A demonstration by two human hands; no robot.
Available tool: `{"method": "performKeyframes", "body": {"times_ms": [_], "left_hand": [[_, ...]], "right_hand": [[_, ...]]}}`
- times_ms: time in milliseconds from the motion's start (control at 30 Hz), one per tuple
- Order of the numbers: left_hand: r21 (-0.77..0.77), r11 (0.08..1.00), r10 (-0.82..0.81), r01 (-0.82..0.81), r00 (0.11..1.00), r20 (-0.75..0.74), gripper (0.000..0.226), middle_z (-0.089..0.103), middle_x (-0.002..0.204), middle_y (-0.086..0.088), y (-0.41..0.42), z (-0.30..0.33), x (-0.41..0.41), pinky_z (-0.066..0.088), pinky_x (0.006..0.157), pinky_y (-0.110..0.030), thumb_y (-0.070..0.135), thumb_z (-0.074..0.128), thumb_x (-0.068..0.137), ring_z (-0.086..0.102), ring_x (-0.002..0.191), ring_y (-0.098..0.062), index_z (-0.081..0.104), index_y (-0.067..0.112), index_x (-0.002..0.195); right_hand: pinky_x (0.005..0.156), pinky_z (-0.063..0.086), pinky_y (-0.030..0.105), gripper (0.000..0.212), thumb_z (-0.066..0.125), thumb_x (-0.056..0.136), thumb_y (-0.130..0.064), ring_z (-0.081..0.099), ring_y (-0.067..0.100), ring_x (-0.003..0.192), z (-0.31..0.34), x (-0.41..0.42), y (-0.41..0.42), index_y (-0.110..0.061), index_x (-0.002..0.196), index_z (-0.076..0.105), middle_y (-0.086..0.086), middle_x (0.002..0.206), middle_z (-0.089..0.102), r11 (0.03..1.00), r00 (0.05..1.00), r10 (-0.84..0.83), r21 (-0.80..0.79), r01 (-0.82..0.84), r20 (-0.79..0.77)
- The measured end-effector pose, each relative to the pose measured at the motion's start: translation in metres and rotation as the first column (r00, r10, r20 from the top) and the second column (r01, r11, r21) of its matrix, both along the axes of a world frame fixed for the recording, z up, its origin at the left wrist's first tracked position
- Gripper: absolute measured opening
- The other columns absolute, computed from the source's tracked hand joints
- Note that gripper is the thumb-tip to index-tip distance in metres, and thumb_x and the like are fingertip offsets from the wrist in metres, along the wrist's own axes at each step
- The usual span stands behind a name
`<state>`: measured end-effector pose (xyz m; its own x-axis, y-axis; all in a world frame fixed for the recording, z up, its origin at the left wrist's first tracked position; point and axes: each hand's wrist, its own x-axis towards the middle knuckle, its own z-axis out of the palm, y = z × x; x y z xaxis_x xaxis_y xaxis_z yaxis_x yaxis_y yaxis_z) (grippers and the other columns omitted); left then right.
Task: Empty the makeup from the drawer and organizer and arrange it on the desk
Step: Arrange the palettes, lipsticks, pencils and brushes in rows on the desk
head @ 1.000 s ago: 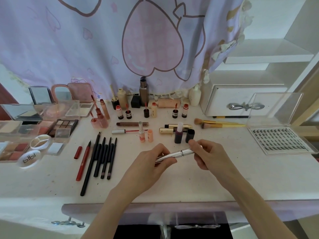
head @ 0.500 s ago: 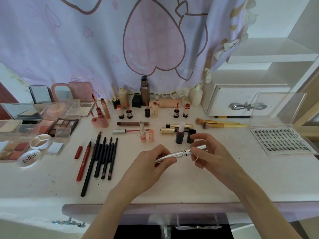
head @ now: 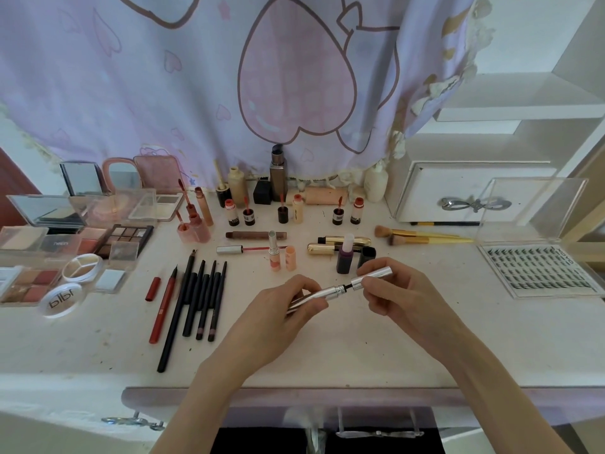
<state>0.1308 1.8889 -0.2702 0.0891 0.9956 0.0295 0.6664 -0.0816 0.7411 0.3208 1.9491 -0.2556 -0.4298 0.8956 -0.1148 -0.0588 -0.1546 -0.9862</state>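
A slim silver tube [head: 322,293] is held just above the bench [head: 376,348], directly in front of the purple bottle [head: 344,259]. Its barrel is gripped by the left hand [head: 278,317], thumb and fingers curled round it, while the silver cap [head: 373,277] is pinched by the right hand [head: 397,291]. A short gap is seen between cap and barrel, with a dark wand stem exposed in it. The tube is judged to be light and rigid, and its polished metal-look surface is likely to be slippery, so a hold near the threaded neck is advised for the barrel and a fingertip pinch round the cap's middle for the cap. The wand is presumably thin and wet with product, so it is best drawn straight along the tube's axis and kept off the bench. Beyond the purple bottle, gold tubes [head: 340,244] are laid flat
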Motion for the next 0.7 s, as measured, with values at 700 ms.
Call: {"method": "performKeyframes", "body": {"times_ms": [700], "left_hand": [[0.114, 0.991, 0.061, -0.062, 0.998, 0.018, 0.007, 0.055, 0.067, 0.011, -0.017, 0.002, -0.031, 0.037, 0.057, -0.015, 0.04, 0.048, 0.089, 0.048, 0.063, -0.002, 0.053, 0.038, 0.084]], "right_hand": [[0.052, 0.027, 0.026, 0.019, 0.061, 0.071, -0.018, 0.034, 0.015, 0.053, 0.007, -0.015, -0.003, -0.002, 0.081, 0.062, 0.003, 0.054, 0.042, 0.994, 0.994, -0.1, 0.037, 0.102, -0.053]]}}
